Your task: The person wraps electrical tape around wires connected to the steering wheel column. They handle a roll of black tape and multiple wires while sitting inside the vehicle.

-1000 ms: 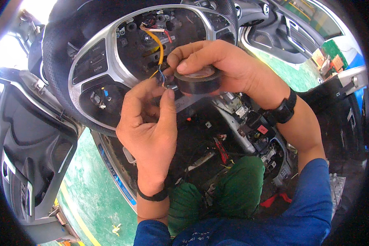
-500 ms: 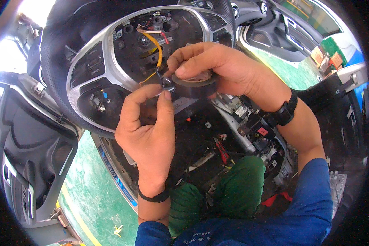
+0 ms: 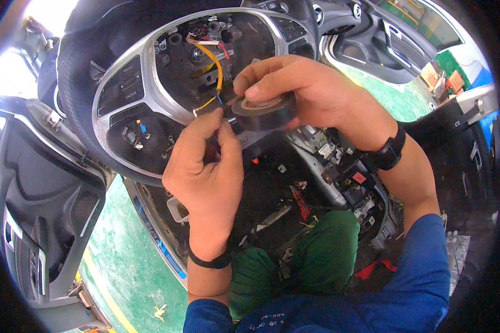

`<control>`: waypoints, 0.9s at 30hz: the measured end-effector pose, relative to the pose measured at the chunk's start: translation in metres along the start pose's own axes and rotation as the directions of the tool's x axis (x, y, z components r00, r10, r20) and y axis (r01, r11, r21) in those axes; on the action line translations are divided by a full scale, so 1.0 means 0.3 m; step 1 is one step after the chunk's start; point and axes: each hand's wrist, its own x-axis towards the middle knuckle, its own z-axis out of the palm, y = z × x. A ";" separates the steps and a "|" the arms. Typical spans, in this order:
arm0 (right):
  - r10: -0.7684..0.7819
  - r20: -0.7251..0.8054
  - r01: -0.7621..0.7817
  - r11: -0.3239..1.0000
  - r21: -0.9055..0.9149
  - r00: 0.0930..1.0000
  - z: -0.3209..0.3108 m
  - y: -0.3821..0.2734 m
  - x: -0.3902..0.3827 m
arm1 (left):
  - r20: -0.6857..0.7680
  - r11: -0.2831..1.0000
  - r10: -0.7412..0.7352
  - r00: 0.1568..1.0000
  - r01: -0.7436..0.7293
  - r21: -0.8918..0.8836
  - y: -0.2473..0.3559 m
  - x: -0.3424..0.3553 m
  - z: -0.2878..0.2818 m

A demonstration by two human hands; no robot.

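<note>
My right hand (image 3: pixel 308 91) grips a roll of black tape (image 3: pixel 266 117), thumb on top and fingers around its far side. Close by, my left hand (image 3: pixel 205 166) is closed in a pinch at the ends of thin wires (image 3: pixel 220 100); its fingers partly hide what is between them. These wires come out of a yellow-sleeved cable (image 3: pixel 219 72), which hangs from the opened centre of the steering wheel (image 3: pixel 150 72). One thin yellow wire runs left to a small pale end above my left fingertips. The tape roll almost touches the left fingertips.
Below the wheel, the stripped console (image 3: pixel 350 180) shows exposed metal and parts. Red-handled pliers (image 3: pixel 301 205) lie on the car floor. At left stands an open door (image 3: pixel 50 194) beside the green shop floor (image 3: pixel 128 255); another door (image 3: pixel 372 50) is at far right.
My left hand has shifted slightly right and its fingertips have drawn together. The tape roll has tilted in my right hand. The thin yellow wire's pale end now shows.
</note>
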 end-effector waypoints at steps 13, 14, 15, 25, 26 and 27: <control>-0.014 -0.112 0.065 0.885 0.461 0.994 0.117 -0.062 -0.151 | 0.100 0.997 -0.059 0.993 0.064 -0.053 0.002 -0.002 -0.023; -0.060 -0.075 0.091 0.840 0.534 0.995 0.127 -0.063 -0.161 | 0.124 0.989 -0.091 0.988 0.104 -0.103 0.002 -0.003 -0.024; -0.061 -0.077 0.092 0.842 0.532 0.995 0.135 -0.059 -0.167 | 0.124 0.989 -0.090 0.988 0.103 -0.106 0.002 -0.002 -0.024; -0.266 -0.358 0.241 0.964 -0.113 0.895 0.149 0.078 -0.054 | 0.120 0.973 -0.080 0.990 0.104 -0.208 0.036 0.010 -0.027; -0.215 -0.337 0.194 0.976 -0.095 0.917 0.152 0.082 -0.053 | 0.130 0.971 -0.107 0.986 0.132 -0.201 0.036 0.009 -0.026; -0.163 -0.314 0.145 0.986 -0.077 0.935 0.152 0.081 -0.052 | 0.134 0.971 -0.100 0.986 0.127 -0.205 0.037 0.010 -0.025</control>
